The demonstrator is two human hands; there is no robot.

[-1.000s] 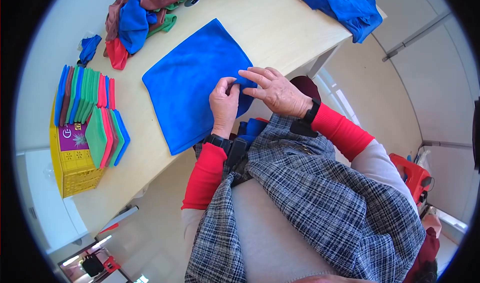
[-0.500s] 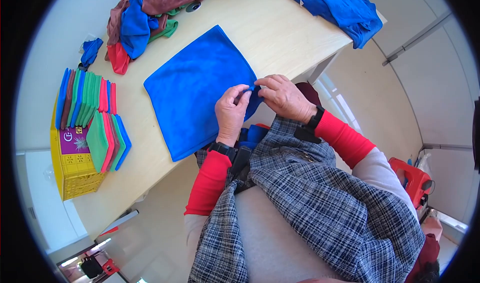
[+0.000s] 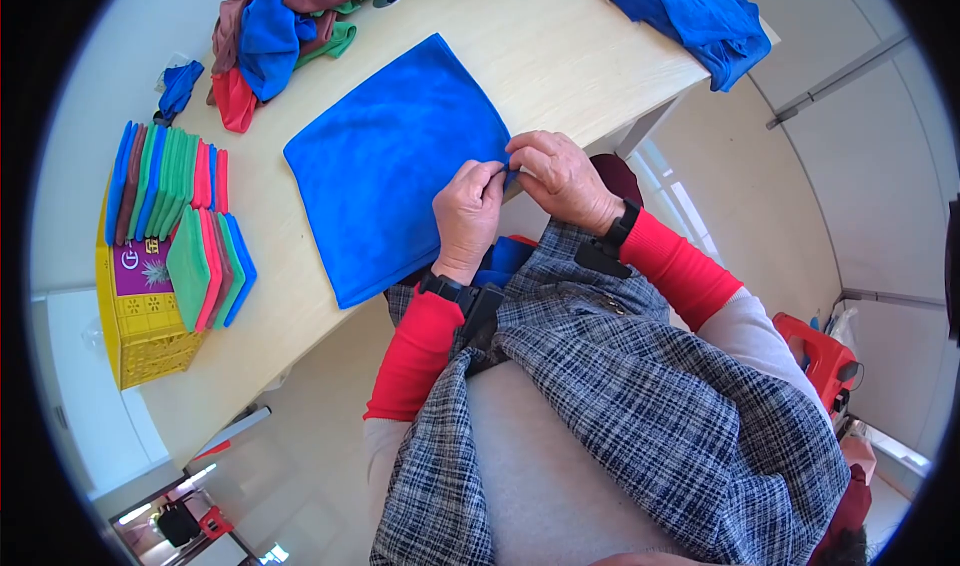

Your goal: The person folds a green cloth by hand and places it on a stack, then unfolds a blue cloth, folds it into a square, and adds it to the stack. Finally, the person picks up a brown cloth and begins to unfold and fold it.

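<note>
While the blue cloth (image 3: 395, 166) lies flat on the pale table (image 3: 560, 56), a person's left hand (image 3: 468, 216) and right hand (image 3: 560, 178) meet at its corner nearest the body, fingers of both closed in a pinch on the fabric. Nearly square, the cloth shows no clear long axis; it sits slantwise, one corner pointing toward the heap of mixed cloths (image 3: 280, 26). The pinched corner itself is hidden under the fingers. That heap and a second blue pile (image 3: 690, 6) are cut off at the top. Folded cloths (image 3: 175, 206) stand in a yellow crate (image 3: 140, 336) well apart.
</note>
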